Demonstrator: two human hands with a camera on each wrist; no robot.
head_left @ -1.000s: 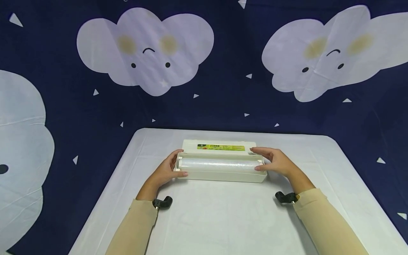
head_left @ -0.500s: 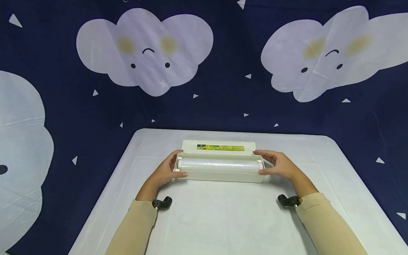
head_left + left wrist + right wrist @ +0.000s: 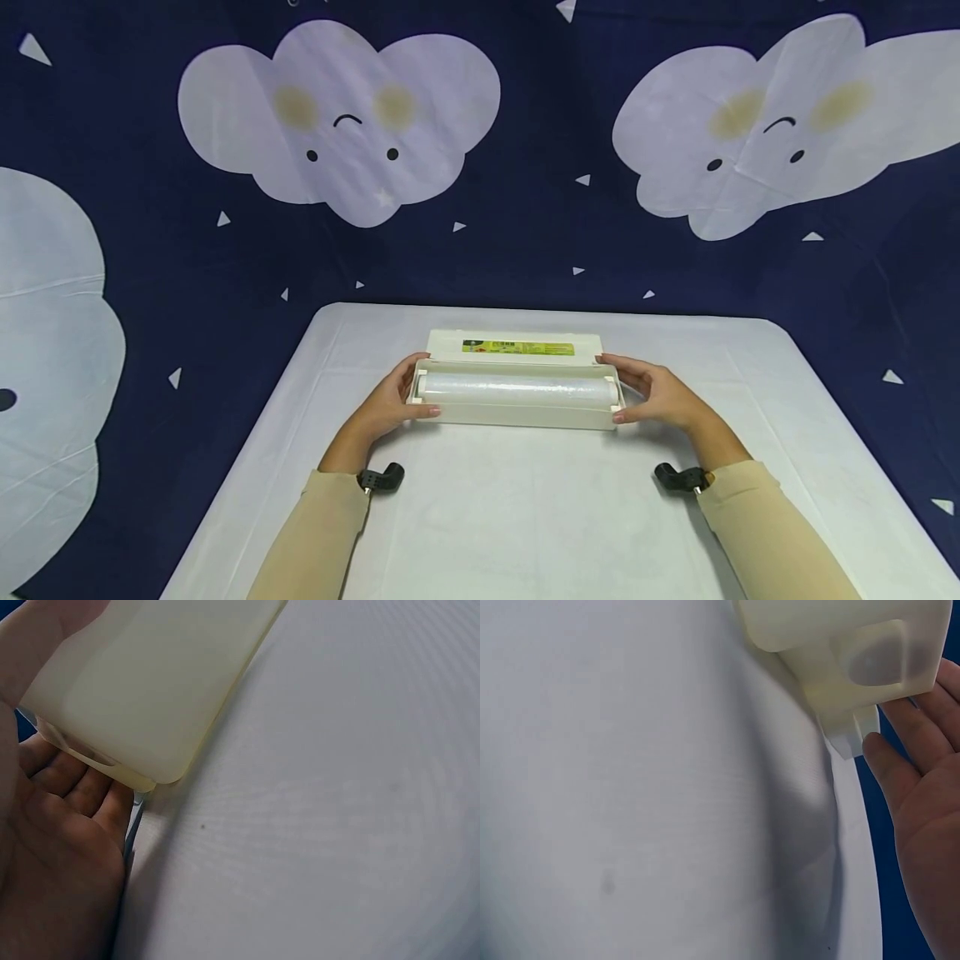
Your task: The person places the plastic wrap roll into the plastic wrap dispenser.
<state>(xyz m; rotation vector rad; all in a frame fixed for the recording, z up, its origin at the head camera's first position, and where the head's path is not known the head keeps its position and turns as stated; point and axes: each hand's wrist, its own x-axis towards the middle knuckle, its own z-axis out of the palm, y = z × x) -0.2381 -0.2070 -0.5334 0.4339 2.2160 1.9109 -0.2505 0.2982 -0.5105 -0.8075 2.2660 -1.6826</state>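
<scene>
A cream plastic cling film box [image 3: 517, 414] lies lengthwise across the table, its lid [image 3: 517, 337] folded back behind it with a yellow-green label on it. Inside lies a roll of cling film [image 3: 517, 387]. My left hand [image 3: 386, 404] grips the box's left end, thumb on the front face and fingers round the back. At the opposite end my right hand [image 3: 663, 398] holds the box between a thumb at the front corner and fingers behind. In the right wrist view, the box's end wall [image 3: 874, 656] shows beside the right hand's fingers.
The table [image 3: 525, 517] wears a white cloth. A dark blue curtain [image 3: 555, 233] with white clouds and small triangles hangs behind it. Black wrist cameras [image 3: 381, 477] sit at the cuffs of both beige sleeves.
My right hand has moved right, and its thumb has come down from over the roll's end to the box's front corner. The left hand and the box look unmoved.
</scene>
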